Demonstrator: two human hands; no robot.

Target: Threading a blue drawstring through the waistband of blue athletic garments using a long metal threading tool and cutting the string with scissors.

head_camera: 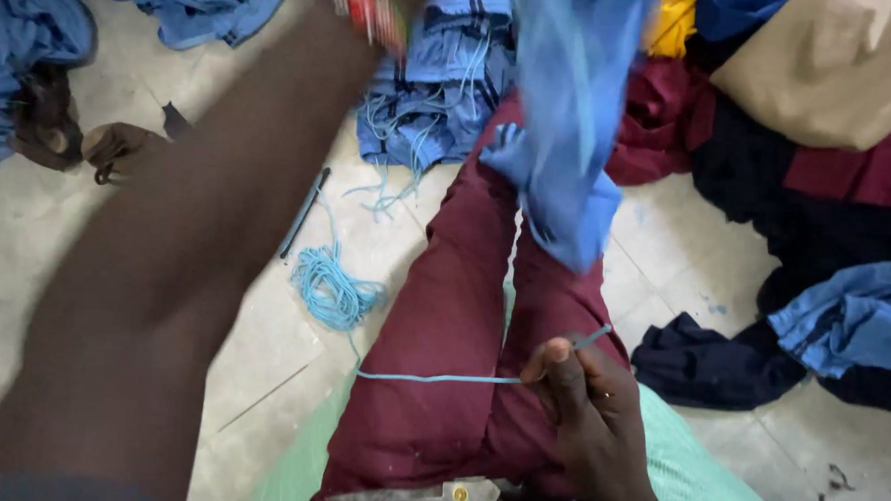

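The right hand's [584, 402] fingers [551, 360] pinch a thin light-blue cord [430, 378] that runs taut across the maroon-trousered lap [442, 321] to a tangled blue coil [332, 291] on the tiled floor [685, 261]. The left arm [196, 230] stretches upward — its hand is out of view, grip untellable — beside a hanging, blurred blue cloth [571, 136].

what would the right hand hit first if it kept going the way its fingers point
The right hand, pinching a light blue cord, points up along the maroon trouser legs. It would probably first meet the hanging blue cloth, though depth is unclear.
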